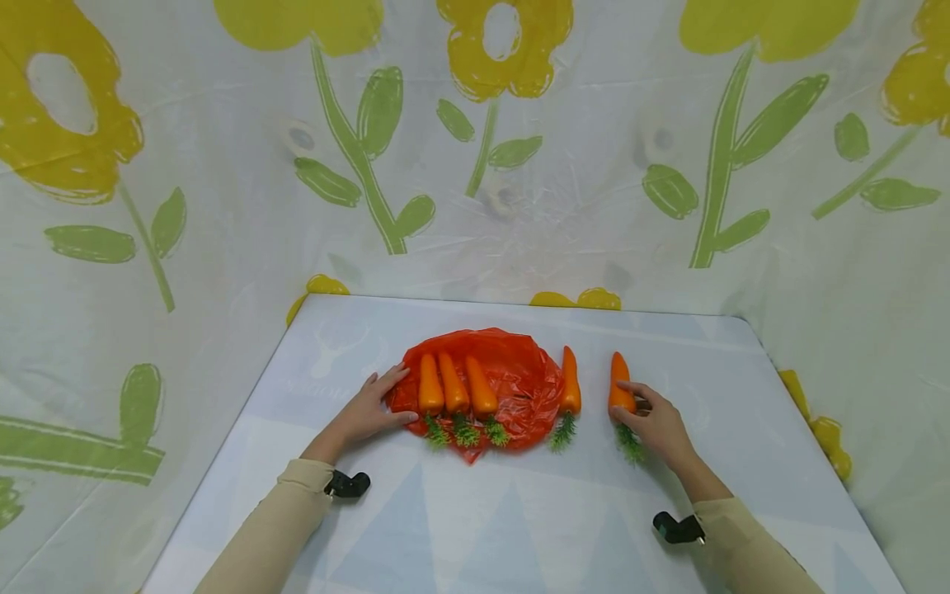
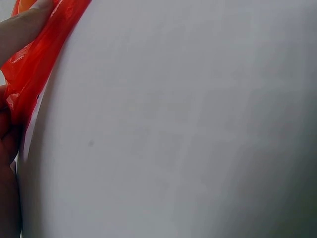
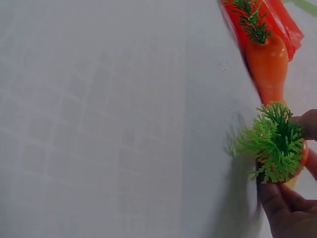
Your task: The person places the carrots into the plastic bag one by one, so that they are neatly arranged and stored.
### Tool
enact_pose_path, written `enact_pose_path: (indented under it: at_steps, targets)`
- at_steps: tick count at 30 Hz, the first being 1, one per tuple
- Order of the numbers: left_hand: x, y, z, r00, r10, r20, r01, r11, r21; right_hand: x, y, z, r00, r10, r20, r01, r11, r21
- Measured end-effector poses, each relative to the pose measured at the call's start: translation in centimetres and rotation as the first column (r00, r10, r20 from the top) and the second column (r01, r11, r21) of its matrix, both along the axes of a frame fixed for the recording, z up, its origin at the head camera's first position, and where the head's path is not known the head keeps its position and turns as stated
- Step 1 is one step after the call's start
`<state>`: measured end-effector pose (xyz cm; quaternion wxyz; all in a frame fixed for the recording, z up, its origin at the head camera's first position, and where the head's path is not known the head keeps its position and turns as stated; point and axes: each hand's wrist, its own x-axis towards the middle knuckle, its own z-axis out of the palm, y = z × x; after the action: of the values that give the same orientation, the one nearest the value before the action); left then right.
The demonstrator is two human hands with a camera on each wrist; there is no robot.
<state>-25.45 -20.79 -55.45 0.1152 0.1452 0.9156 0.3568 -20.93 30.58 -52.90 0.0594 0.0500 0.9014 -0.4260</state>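
Note:
A red plastic bag lies spread on the table with three toy carrots side by side on it, green tops toward me. My left hand holds the bag's left edge; the left wrist view shows the thumb over the red plastic and fingers below it. At the bag's right edge lies another toy carrot. Further right, my right hand pinches a toy carrot near its leafy end. In the right wrist view its green top sits between thumb and fingers.
The pale table has a printed triangle pattern. A flower-printed curtain hangs behind it and on both sides. Small dark cameras sit at both wrists, close above the tabletop.

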Motion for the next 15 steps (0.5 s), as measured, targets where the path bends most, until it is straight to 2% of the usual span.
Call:
enact_pose_path:
  at_steps: [15]
  targets:
    - [0.07, -0.02, 0.15, 1.0, -0.006, -0.013, 0.006, 1.0, 0.007, 0.11, 0.1, -0.13, 1.0, 0.006, -0.024, -0.007, 1.0, -0.019]
